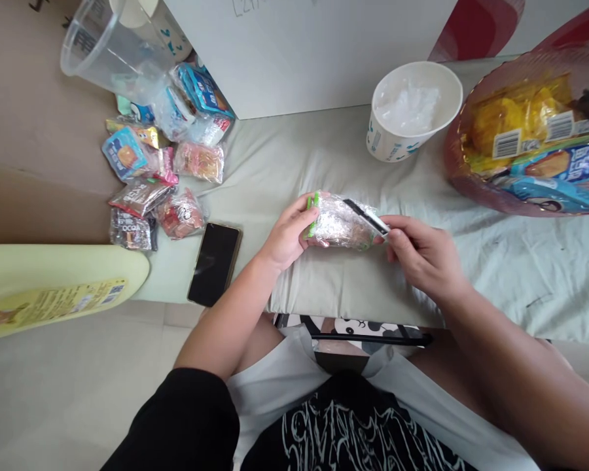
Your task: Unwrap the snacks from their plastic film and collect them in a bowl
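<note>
A small snack packet [344, 224] with a clear wrapper, a green left end and a dark strip on its right end is held over the pale green cloth [294, 163]. My left hand [289, 234] grips its green end with curled fingers. My right hand [422, 256] pinches its right end between thumb and fingers. Both hands are closed on the packet, just above the cloth's near edge.
A pile of wrapped snacks [161, 176] lies at the left, with a black phone [214, 263] beside it. A clear plastic cup [108, 46] lies tipped at the top left. A white paper tub [412, 108] and a red bowl [459, 173] of snack bags sit at the right.
</note>
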A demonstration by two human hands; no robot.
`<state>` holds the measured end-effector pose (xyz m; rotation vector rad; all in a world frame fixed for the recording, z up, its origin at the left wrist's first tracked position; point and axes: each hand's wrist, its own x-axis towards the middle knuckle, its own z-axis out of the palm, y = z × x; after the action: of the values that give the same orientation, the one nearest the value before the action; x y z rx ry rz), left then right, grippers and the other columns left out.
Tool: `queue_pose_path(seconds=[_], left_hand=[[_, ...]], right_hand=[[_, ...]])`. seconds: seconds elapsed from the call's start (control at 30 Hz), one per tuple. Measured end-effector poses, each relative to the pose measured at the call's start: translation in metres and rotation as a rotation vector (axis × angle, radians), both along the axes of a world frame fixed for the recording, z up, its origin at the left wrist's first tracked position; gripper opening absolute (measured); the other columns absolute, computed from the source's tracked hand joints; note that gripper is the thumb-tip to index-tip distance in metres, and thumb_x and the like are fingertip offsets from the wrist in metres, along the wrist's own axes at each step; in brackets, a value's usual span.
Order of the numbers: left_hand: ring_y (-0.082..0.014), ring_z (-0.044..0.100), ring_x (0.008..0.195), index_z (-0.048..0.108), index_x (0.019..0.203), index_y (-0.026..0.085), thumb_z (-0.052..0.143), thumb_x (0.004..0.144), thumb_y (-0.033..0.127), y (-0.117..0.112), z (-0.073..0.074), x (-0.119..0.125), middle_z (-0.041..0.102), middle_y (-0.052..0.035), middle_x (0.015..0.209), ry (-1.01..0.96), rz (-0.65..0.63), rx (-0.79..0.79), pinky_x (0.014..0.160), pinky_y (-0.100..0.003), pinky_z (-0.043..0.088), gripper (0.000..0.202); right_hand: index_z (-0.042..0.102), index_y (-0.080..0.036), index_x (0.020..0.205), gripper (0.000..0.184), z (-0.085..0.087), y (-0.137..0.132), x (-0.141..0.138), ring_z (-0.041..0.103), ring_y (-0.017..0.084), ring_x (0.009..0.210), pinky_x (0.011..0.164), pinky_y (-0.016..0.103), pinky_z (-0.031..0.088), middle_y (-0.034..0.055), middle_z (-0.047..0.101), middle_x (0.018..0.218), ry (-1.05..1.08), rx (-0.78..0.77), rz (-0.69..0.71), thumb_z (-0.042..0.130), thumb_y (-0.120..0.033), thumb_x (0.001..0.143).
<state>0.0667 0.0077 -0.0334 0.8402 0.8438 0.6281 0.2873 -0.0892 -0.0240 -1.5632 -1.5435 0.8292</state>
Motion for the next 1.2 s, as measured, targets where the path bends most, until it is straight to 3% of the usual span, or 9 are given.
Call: queue_pose_path(seconds=[0.17, 0.3, 0.43, 0.5, 0.57, 0.7, 0.87, 1.0, 1.2], left_hand=[[-0.0115, 0.06, 0.064, 0.068, 0.11, 0.022, 0.072, 0.08, 0.035, 0.002, 0.01, -0.007, 0.063, 0.0001, 0.084, -0.042, 0.092, 0.045, 0.052, -0.024, 0.055, 0.033], [-0.0118, 0.061, 0.065, 0.066, 0.108, 0.022, 0.068, 0.079, 0.032, 0.011, 0.013, -0.018, 0.065, -0.0008, 0.088, -0.051, 0.223, 0.097, 0.049, -0.022, 0.052, 0.03], [-0.0125, 0.058, 0.06, 0.062, 0.113, 0.022, 0.058, 0.086, 0.036, 0.007, 0.006, -0.016, 0.066, -0.0031, 0.09, 0.093, 0.104, 0.165, 0.046, -0.023, 0.047, 0.031], [-0.016, 0.064, 0.072, 0.06, 0.122, 0.022, 0.054, 0.09, 0.036, -0.002, 0.004, -0.011, 0.069, -0.0061, 0.101, 0.247, -0.003, 0.335, 0.057, -0.028, 0.054, 0.035], [-0.0231, 0.067, 0.102, 0.057, 0.129, 0.022, 0.054, 0.093, 0.035, -0.011, 0.004, -0.008, 0.067, -0.0109, 0.121, 0.435, -0.014, 0.629, 0.083, -0.037, 0.059, 0.038], [-0.033, 0.05, 0.138, 0.055, 0.135, 0.019, 0.06, 0.092, 0.039, -0.019, 0.004, -0.007, 0.058, -0.0164, 0.143, 0.626, -0.041, 1.045, 0.117, -0.053, 0.041, 0.047], [-0.0363, 0.055, 0.137, 0.064, 0.127, 0.02, 0.076, 0.083, 0.039, -0.017, -0.002, -0.008, 0.067, -0.0154, 0.135, 0.493, -0.339, 1.033, 0.116, -0.06, 0.043, 0.049], [-0.0287, 0.067, 0.122, 0.073, 0.106, 0.022, 0.064, 0.092, 0.026, -0.015, -0.001, -0.007, 0.077, -0.0101, 0.114, 0.39, -0.266, 0.977, 0.107, -0.053, 0.051, 0.017], [-0.0201, 0.068, 0.086, 0.069, 0.086, 0.021, 0.056, 0.094, 0.026, -0.016, 0.006, -0.003, 0.074, -0.0059, 0.088, 0.431, -0.126, 0.901, 0.084, -0.038, 0.053, 0.016]], right_hand=[[0.077, -0.026, 0.109, 0.024, 0.0, -0.002, 0.014, 0.071, 0.018, 0.069, 0.062, 0.03, 0.053, 0.0039, 0.078, 0.083, -0.269, 0.143, 0.067, 0.057, -0.029, 0.097], [0.078, -0.025, 0.104, 0.022, -0.002, 0.0, 0.04, 0.074, 0.022, 0.073, 0.064, 0.033, 0.054, 0.0058, 0.08, 0.088, -0.411, 0.155, -0.055, 0.059, -0.031, 0.094], [0.076, -0.022, 0.104, 0.026, -0.011, 0.006, 0.05, 0.073, 0.025, 0.073, 0.064, 0.036, 0.054, 0.0089, 0.08, 0.093, -0.536, 0.171, -0.195, 0.058, -0.036, 0.093], [0.076, -0.02, 0.104, 0.027, -0.016, 0.009, 0.047, 0.073, 0.028, 0.079, 0.071, 0.04, 0.056, 0.0105, 0.08, 0.093, -0.613, 0.176, -0.193, 0.058, -0.036, 0.092], [0.075, -0.018, 0.105, 0.026, -0.019, 0.011, 0.04, 0.072, 0.031, 0.089, 0.081, 0.045, 0.055, 0.0125, 0.079, 0.097, -0.668, 0.192, -0.174, 0.058, -0.033, 0.092], [0.072, -0.02, 0.108, 0.022, -0.016, 0.008, 0.017, 0.07, 0.033, 0.101, 0.09, 0.049, 0.052, 0.0134, 0.077, 0.109, -0.604, 0.341, -0.114, 0.062, -0.029, 0.09], [0.061, -0.024, 0.129, 0.037, -0.013, -0.001, -0.015, 0.068, 0.03, 0.108, 0.091, 0.047, 0.052, 0.0111, 0.074, 0.119, -0.408, 0.334, 0.169, 0.061, -0.025, 0.092], [0.06, -0.024, 0.128, 0.034, -0.017, -0.004, -0.023, 0.067, 0.027, 0.096, 0.083, 0.043, 0.052, 0.0101, 0.072, 0.108, -0.37, 0.331, 0.144, 0.059, -0.023, 0.093], [0.065, -0.025, 0.116, 0.03, -0.016, -0.006, -0.024, 0.062, 0.023, 0.084, 0.077, 0.04, 0.049, 0.0063, 0.068, 0.094, -0.378, 0.387, 0.057, 0.055, -0.012, 0.091]])
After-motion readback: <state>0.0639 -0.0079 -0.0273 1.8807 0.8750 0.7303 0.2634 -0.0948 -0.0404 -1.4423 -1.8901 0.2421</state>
